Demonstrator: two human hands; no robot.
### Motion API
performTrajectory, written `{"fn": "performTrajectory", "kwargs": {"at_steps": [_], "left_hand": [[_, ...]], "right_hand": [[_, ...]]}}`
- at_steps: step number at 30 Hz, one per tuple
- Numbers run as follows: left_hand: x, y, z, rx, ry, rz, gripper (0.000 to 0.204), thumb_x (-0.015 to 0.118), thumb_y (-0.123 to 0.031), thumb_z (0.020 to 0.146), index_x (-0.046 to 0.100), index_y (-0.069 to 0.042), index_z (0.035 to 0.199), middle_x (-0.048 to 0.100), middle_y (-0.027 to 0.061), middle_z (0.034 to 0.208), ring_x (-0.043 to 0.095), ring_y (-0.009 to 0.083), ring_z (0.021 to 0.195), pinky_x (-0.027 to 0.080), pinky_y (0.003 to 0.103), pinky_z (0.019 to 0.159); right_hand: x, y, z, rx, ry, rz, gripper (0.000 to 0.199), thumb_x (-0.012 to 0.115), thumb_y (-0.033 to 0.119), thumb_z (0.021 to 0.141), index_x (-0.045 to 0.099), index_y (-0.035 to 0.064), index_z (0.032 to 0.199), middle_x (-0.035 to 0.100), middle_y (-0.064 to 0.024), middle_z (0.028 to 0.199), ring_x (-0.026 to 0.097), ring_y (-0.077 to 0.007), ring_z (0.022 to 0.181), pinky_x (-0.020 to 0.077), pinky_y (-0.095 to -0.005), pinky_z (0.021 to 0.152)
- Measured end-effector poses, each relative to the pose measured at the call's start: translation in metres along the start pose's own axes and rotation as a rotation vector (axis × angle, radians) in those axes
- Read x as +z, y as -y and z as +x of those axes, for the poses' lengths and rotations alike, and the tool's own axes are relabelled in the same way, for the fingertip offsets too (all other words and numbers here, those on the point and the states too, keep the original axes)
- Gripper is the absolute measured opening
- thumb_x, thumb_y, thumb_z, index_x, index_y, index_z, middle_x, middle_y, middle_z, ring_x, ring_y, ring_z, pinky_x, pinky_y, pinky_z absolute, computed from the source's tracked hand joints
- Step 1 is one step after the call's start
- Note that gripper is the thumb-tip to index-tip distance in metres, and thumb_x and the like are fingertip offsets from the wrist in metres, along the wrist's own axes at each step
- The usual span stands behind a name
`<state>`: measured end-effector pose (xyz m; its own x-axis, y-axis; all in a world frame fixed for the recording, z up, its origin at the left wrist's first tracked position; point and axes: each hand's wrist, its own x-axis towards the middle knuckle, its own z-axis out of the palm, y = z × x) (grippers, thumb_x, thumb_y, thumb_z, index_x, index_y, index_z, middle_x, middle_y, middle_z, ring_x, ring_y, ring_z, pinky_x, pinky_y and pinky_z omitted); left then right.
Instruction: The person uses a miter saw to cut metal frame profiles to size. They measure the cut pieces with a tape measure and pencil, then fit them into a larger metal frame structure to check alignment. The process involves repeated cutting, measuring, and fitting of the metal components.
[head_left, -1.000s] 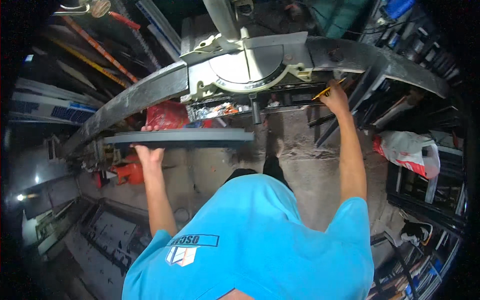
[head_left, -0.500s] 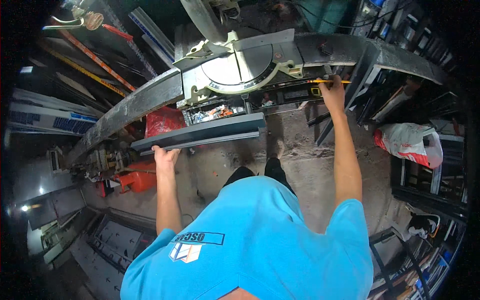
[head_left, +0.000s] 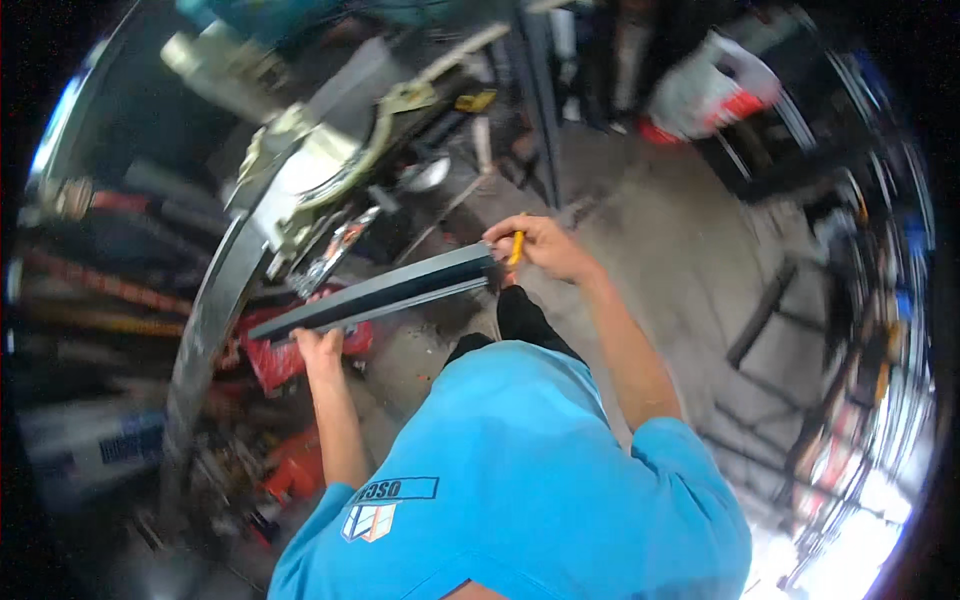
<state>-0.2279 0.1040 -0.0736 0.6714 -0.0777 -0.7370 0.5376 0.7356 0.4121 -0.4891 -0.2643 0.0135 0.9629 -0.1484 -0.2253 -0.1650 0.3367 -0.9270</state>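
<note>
A dark grey metal profile (head_left: 400, 283) lies slantwise across in front of me, its right end higher than its left. My left hand (head_left: 320, 347) is closed around its lower edge near the left end. At the other end my right hand (head_left: 540, 247) has its fingers curled at the profile's tip, with a yellow pencil (head_left: 517, 247) held in them. Whether those fingers also grip the profile is blurred. Beyond the profile stands a mitre saw (head_left: 318, 165) with a pale round table.
A long grey bench beam (head_left: 205, 330) runs down the left side. Below the profile hangs a red plastic bag (head_left: 275, 365). Dark upright profiles (head_left: 540, 110) stand ahead, and a white and red bag (head_left: 715, 90) sits at the far right. An orange object (head_left: 297, 465) lies at lower left.
The view has swung to the right, so the saw now appears farther left. My right hand has come from the bench to the profile's right end, bringing the pencil. My left hand keeps its hold.
</note>
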Motion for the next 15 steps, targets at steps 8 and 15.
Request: {"fn": "performTrajectory", "kwargs": {"at_steps": [8, 15], "left_hand": [[-0.021, 0.048, 0.026, -0.240, 0.380, 0.486, 0.050, 0.039, -0.046, 0.102, 0.054, -0.004, 0.125, 0.057, 0.0137, 0.131, 0.056, 0.0328, 0.118, 0.044, 0.058, 0.104], [0.053, 0.183, -0.041, -0.387, 0.276, 0.506, 0.057, 0.039, -0.056, 0.098, 0.057, -0.005, 0.118, 0.063, 0.0109, 0.119, 0.061, 0.0308, 0.110, 0.049, 0.054, 0.100]], "right_hand": [[0.000, -0.018, -0.146, 0.097, -0.267, 0.006, 0.022, 0.058, 0.015, 0.097, 0.065, 0.0025, 0.114, 0.063, -0.0023, 0.094, 0.061, -0.0123, 0.086, 0.0514, -0.0291, 0.076], [-0.046, -0.084, -0.255, -0.136, -0.456, 0.173, 0.013, 0.059, 0.006, 0.095, 0.066, 0.0019, 0.105, 0.062, 0.0000, 0.096, 0.058, -0.0083, 0.088, 0.0476, -0.0253, 0.081]]}}
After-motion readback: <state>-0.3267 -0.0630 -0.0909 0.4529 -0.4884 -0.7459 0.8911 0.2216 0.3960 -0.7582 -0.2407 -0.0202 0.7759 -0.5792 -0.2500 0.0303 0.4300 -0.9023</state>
